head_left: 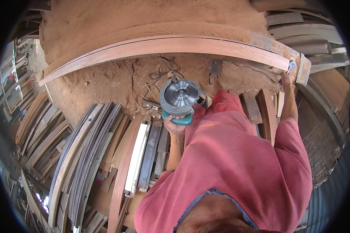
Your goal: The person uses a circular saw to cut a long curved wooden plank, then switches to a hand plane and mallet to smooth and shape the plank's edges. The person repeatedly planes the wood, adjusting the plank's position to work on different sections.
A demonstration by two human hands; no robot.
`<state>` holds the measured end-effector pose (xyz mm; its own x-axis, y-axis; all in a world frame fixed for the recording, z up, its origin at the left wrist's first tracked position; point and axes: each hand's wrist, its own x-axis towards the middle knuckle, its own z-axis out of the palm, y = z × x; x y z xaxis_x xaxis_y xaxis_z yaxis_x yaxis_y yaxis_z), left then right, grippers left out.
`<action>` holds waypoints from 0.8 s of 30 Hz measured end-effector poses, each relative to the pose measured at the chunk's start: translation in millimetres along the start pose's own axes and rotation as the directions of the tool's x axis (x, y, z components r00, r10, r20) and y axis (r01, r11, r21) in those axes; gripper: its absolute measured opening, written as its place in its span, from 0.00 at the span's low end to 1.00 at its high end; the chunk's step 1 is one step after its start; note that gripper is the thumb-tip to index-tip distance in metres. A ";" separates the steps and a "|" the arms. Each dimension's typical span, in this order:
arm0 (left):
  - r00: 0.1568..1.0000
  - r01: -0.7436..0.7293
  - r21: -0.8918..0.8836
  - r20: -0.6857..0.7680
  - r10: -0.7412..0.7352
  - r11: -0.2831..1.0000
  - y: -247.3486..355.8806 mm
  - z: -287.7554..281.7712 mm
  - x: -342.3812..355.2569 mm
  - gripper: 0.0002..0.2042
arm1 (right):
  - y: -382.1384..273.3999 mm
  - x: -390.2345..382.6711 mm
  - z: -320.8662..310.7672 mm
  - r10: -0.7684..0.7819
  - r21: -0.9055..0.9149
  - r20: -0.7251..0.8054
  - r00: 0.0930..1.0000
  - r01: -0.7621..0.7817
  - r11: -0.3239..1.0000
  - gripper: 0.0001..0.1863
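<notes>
A circular saw (181, 94) with a round metal blade and a green handle is gripped in my left hand (175, 125), in front of my body. Its blade side faces up, apart from the wood. Beyond it lies a long reddish plank (175, 45), which looks curved in this view. My right hand (287, 80) reaches to the plank's right end, its fingers closed beside a small blue-and-white thing (291, 66). Exactly what those fingers hold is too small to make out.
Sawdust (144, 19) covers the ground beyond the plank. Dark cords (159, 73) lie near the saw and my sandalled foot (214, 70). Stacked boards (85, 143) stand at the left, more timber (307, 35) at the far right. A weathered beam (302, 70) borders the plank's right end.
</notes>
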<state>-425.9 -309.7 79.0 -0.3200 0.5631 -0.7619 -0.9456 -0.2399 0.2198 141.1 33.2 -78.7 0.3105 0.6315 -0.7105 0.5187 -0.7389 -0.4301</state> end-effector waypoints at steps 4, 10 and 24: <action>0.997 -0.018 -0.019 -0.069 0.017 1.000 -0.7 -8.8 10.2 0.03 | 60.5 -58.8 4.1 0.040 0.195 -0.056 0.998 -0.029 0.980 0.10; 0.992 -0.058 -0.107 -0.114 0.045 0.993 2.0 -25.0 10.4 0.03 | 60.0 -180.3 52.7 -0.014 0.147 0.273 0.962 -0.027 0.989 0.05; 0.971 -0.220 -0.132 -0.124 0.204 0.967 22.4 -50.1 -13.5 0.04 | -134.6 -305.2 217.8 -0.055 -0.064 0.955 0.293 0.383 0.921 0.07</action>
<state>-439.9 -362.3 63.7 -0.4964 0.3994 -0.7708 -0.8358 -0.4598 0.3000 -197.0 -111.2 74.7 -0.6980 0.0013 -0.7161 0.6482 -0.4238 -0.6326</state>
